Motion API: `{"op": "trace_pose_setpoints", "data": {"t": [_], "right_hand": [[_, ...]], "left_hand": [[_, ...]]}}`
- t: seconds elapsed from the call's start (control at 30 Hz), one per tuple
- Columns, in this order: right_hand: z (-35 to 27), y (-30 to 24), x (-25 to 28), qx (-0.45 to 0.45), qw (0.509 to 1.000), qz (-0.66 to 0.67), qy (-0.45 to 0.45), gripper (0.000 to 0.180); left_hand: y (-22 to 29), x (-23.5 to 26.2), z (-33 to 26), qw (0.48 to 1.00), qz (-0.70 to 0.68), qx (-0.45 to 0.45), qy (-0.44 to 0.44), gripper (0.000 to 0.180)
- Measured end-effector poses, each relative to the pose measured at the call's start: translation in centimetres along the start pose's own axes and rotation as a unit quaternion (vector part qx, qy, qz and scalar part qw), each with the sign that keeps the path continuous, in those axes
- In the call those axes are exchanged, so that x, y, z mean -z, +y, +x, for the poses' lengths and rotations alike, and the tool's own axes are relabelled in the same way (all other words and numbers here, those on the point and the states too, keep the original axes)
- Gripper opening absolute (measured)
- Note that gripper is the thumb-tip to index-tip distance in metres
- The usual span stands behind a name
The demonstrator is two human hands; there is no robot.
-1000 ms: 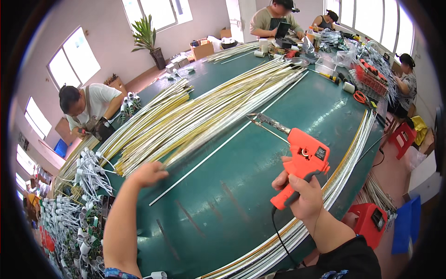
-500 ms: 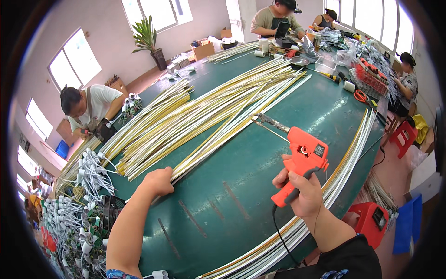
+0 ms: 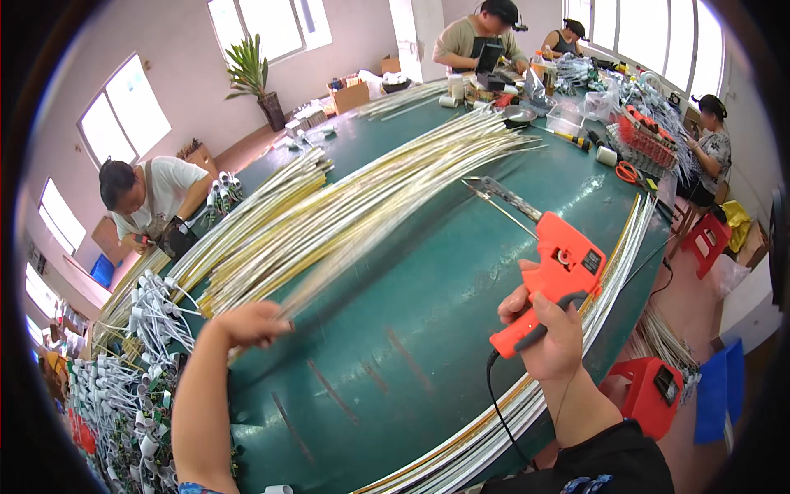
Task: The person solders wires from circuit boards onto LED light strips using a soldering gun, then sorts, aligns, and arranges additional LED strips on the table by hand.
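Right grip (image 3: 553,344) wraps soldering gun (image 3: 568,251) (forearm (image 3: 586,412) slanting leftward); left grip (image 3: 249,324) pinches blurred strips (image 3: 325,276).

A potted plant (image 3: 248,69) is stood by the wall (image 3: 185,49) near a cardboard box (image 3: 350,98), while two red stools (image 3: 650,399) are set on the floor (image 3: 698,296) at the right.

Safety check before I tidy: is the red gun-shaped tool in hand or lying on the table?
In hand: the right hand grips the tool by its handle, fingers curled around it.
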State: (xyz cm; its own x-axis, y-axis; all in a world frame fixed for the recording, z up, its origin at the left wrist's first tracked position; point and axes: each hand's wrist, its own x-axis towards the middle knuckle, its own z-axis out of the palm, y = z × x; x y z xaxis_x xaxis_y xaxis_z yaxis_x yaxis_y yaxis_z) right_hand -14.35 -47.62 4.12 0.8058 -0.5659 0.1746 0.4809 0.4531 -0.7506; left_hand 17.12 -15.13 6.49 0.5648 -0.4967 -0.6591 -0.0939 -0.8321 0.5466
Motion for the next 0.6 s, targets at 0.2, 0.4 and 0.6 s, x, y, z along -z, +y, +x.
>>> {"op": "trace_pose_setpoints", "data": {"t": [0.2,0.4,0.6], "right_hand": [[0.1,-0.4,1.0,0.042,0.999,0.009,0.026,0.051],[0.4,-1.2,0.6,0.069,0.997,0.004,0.022,0.049],[0.1,-1.1,1.0,0.075,0.996,0.01,0.043,0.048]], "left_hand": [[-0.5,-0.1,-1.9,0.981,-0.151,-0.095,-0.077,0.015],[-1.2,0.0,-2.5,0.998,-0.04,0.013,-0.041,0.018],[-0.8,-1.3,-4.9,1.0,-0.005,-0.015,-0.025,0.015]]}}
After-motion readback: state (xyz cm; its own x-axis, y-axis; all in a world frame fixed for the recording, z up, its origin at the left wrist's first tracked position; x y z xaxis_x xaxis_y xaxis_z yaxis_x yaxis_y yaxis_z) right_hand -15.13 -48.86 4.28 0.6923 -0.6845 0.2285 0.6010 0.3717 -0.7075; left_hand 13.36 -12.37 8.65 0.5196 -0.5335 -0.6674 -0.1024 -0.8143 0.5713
